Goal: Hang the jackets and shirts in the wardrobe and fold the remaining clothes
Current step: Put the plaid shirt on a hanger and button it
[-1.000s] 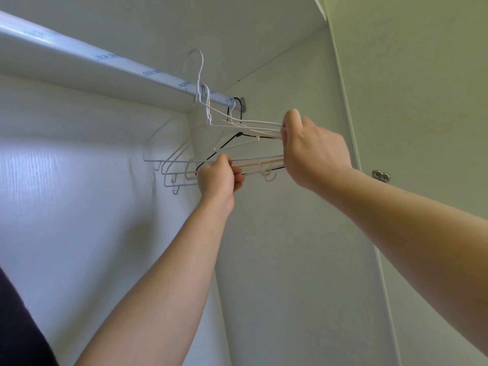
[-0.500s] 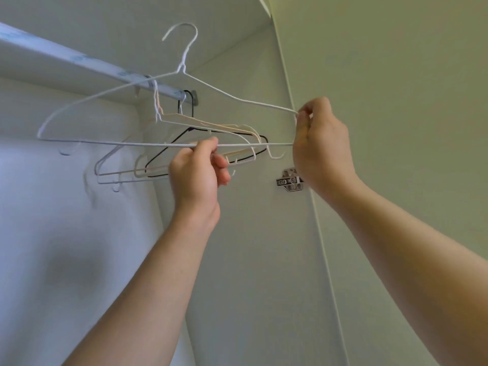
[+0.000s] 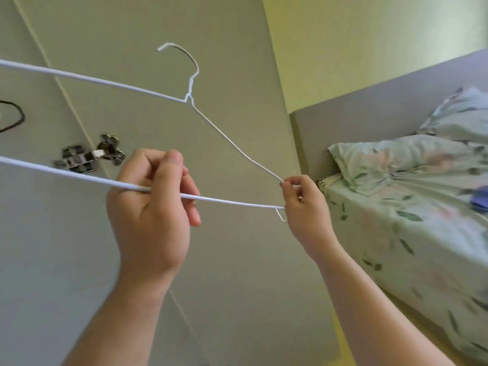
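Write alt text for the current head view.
Two bare hands hold an empty white wire hanger: the left hand grips its bottom bar, the right hand pinches its end corner. Behind are a metal hinge at left and a bed with floral sheets at right.

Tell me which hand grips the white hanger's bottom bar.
The left hand: its fingers curl round the bottom bar of the white hanger; the right hand only pinches its end corner.

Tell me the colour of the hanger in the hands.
The hanger is white; the head view shows it best.
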`<state>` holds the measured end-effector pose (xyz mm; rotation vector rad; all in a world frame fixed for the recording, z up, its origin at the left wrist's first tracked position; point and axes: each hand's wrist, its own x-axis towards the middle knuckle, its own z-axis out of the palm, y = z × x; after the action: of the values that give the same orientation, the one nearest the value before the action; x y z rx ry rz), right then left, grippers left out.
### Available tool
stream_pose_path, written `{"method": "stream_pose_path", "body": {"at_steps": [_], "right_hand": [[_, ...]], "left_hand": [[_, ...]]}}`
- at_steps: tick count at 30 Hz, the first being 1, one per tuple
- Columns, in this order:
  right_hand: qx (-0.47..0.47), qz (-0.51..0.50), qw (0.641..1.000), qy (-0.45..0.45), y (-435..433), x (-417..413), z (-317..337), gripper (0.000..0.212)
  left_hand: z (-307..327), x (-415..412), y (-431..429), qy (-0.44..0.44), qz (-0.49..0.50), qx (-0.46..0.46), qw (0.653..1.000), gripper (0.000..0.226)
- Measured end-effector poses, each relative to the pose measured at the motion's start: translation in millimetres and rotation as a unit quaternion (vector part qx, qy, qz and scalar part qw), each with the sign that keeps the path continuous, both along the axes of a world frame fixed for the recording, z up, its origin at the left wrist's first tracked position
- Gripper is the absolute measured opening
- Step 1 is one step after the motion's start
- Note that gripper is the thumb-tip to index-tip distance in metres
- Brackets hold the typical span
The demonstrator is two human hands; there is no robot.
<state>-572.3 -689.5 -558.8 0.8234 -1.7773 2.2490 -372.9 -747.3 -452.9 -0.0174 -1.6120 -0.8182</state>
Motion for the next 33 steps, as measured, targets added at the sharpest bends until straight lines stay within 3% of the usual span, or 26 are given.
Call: {"method": "stream_pose_path", "body": {"at_steps": [5,9,16,20,26,30,33], "right_hand": [[0.021,-0.112,0.991,-0.076,86.9,-53.2,-62.1,0.016],[0.033,-0.19,0.971,-0.139,176.1,-84.9,-109.3,0.012],[0.084,-0.257,0.938,-0.215,273.5,-83.9,-185.9,0.009],[0.115,-0.252,0.923,-0.267,296.0,-68.7,-223.2,0.027],[0.181,-0.203,0.91,-0.313,290.4,-84.8,-244.5,0.033],[0.14,-0.115,0.937,-0.3,283.2,-123.8,-235.1,0.038],[0.086,-0.045,0.947,-0.306,284.1,-160.3,-218.6,0.043]], "left_hand": [[-34.4,-73.1,51.7,-0.109,-0.1,0.002,0.989,0.027],[-63.8,-118.4,99.3,-0.147,-0.173,-0.016,0.974,0.025],[-113.0,-171.9,185.1,-0.26,-0.276,-0.032,0.925,0.016],[-124.3,-185.6,197.4,-0.296,-0.325,-0.021,0.898,0.011],[-139.0,-221.7,193.3,-0.332,-0.324,-0.016,0.886,0.013],[-155.3,-262.4,199.6,-0.376,-0.322,-0.055,0.867,0.027],[-152.6,-302.9,208.0,-0.388,-0.299,-0.101,0.866,0.024]]}}
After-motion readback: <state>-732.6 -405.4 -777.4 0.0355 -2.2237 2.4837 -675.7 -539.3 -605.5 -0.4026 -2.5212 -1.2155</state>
